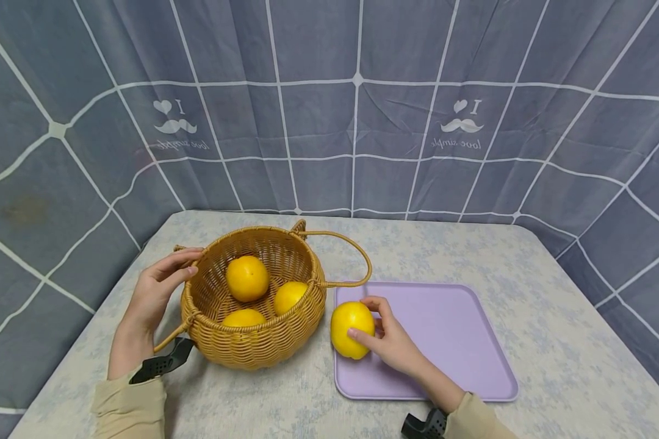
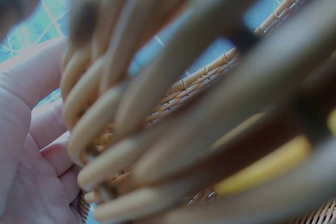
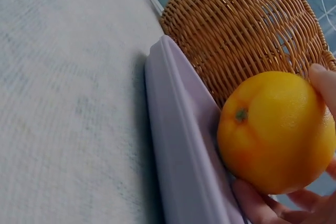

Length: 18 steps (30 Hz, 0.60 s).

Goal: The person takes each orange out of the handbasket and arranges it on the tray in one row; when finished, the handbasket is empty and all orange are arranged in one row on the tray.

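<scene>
My right hand (image 1: 392, 344) curls its fingers around a yellow fruit (image 1: 352, 329) at the left edge of the purple tray (image 1: 461, 341). My left hand (image 1: 154, 296), fingers relaxed, rests against the wicker basket (image 1: 263, 347), just left of the fruit.

Yellow fruit (image 1: 351, 329) on tray's left edge
</scene>
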Available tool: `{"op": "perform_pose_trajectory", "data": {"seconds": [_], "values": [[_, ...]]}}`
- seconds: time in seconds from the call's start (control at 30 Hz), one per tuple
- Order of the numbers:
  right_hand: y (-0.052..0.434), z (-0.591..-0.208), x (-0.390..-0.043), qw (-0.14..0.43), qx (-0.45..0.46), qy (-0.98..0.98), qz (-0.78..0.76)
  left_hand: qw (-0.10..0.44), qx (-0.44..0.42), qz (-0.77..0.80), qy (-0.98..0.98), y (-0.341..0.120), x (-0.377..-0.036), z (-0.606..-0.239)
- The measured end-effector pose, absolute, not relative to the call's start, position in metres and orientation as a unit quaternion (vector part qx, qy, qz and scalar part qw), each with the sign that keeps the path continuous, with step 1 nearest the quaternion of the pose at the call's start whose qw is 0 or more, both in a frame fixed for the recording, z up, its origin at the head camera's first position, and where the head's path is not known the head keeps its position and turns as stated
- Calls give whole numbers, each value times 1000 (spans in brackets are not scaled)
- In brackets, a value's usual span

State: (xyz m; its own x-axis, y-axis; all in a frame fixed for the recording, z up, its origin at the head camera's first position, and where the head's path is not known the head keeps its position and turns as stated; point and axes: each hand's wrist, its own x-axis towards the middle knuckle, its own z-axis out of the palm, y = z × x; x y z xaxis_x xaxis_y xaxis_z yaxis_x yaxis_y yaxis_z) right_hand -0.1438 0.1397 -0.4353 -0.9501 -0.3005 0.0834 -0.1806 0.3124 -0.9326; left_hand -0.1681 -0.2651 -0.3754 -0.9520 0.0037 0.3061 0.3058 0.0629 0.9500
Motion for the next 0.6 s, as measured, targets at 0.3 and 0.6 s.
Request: {"op": "perform_pose_trajectory", "data": {"seconds": [0.3,0.6], "values": [[146,-433,-144,89,-182,818,-538,114,-114,-678,-717,-265,-169,-377],[150,-430,-145,98,-228,826,-506,115,-115,-673,-722,-266,-170,-377]]}}
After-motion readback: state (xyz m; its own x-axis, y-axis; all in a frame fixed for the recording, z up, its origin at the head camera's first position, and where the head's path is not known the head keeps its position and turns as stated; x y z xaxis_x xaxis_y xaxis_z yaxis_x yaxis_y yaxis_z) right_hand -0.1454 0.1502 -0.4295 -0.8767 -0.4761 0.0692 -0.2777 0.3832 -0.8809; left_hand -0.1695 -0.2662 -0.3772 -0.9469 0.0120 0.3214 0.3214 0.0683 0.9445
